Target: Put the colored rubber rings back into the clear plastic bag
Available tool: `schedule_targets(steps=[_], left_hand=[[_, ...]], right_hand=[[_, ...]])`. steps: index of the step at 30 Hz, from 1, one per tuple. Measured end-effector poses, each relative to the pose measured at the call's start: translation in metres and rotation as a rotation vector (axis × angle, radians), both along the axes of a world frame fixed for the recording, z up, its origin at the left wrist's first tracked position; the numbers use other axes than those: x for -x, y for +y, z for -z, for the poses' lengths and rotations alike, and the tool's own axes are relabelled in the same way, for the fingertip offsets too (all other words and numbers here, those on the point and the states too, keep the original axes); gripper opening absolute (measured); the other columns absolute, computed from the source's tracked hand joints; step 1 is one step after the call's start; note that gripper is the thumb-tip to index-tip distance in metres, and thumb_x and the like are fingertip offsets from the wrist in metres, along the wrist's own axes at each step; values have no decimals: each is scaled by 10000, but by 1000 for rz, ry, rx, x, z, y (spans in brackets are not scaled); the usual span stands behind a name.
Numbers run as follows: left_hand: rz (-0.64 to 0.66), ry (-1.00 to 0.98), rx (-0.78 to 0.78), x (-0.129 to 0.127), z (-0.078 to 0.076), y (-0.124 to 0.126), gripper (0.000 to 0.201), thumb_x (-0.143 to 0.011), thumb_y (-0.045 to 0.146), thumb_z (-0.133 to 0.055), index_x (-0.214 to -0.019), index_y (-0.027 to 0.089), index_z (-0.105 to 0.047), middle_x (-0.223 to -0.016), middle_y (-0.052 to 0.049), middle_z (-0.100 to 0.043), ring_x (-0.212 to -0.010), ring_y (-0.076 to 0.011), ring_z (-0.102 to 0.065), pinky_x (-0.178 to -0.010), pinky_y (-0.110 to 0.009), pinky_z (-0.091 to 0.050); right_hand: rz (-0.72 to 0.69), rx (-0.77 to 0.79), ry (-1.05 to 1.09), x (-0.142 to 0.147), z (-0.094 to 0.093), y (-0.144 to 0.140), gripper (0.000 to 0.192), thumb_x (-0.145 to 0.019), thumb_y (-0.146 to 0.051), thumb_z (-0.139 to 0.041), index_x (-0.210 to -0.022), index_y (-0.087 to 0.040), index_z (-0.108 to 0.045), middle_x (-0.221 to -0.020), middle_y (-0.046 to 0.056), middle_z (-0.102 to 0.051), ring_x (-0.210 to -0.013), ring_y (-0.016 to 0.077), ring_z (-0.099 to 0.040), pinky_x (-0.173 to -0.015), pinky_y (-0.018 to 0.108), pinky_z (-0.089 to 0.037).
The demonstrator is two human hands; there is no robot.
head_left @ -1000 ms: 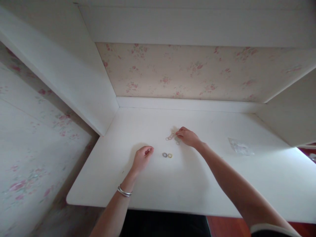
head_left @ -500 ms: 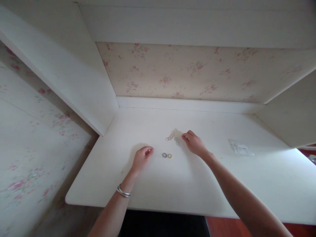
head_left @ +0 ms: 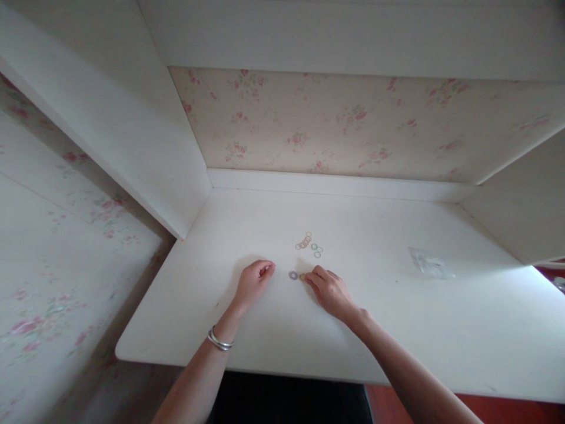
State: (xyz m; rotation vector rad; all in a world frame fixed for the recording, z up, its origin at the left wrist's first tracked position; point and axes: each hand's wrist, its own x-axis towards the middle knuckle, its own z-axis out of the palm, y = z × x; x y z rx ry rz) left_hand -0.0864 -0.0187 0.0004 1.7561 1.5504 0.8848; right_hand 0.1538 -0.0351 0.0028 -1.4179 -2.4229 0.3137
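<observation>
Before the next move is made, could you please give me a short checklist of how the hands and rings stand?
1. Right hand at the yellow ring: ok, its fingertips are there.
2. Right grip closed on that ring: cannot tell, the fingers cover part of it.
3. Grey ring in plain view: ok, it lies just left of the yellow one.
4. Green rings and pale rings apart from both hands: ok, they lie farther back on the white table.
5. Left hand free of any held thing: cannot tell, its fingers are curled.
6. Clear plastic bag out of the way: ok, it lies well off to the right.
</observation>
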Motion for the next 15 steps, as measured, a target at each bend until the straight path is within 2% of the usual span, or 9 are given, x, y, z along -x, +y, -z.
schedule_targets(steps=[5,9,12,15], left_hand=[[-7,-3,1,0,-1,1,314,-863,417,-464,-896,188,-676,-793,-26,-673,-668,-131,-569,-633,-235,-441],[-11,-8,-4,0,1,1,318,-864,419,-462,-895,188,-678,-793,-22,-670,-673,-130,-571,-630,-232,-438],[-16,-2,12,1,2,2,330,-862,432,-464,-906,185,-679,-773,-18,-665,-666,-131,-571,-620,-230,-434],[-2,15,24,-1,-2,8,314,-865,412,-465,-899,184,-678,-750,-13,-658,-658,-132,-571,-633,-233,-436]], right_hand=[[-24,-1,-21,2,0,1,293,-942,-248,-360,-1004,-247,-646,-860,51,-587,-726,154,-545,-696,275,-425],[0,14,84,3,-2,0,292,-939,-277,-370,-1005,-256,-653,-855,50,-591,-733,152,-557,-698,275,-437],[96,16,264,-1,-6,-4,309,-941,-329,-365,-964,-236,-659,-858,58,-591,-750,153,-568,-706,272,-447],[271,7,444,-9,-4,-10,311,-925,-385,-395,-910,-214,-655,-823,53,-577,-694,144,-552,-655,262,-447]])
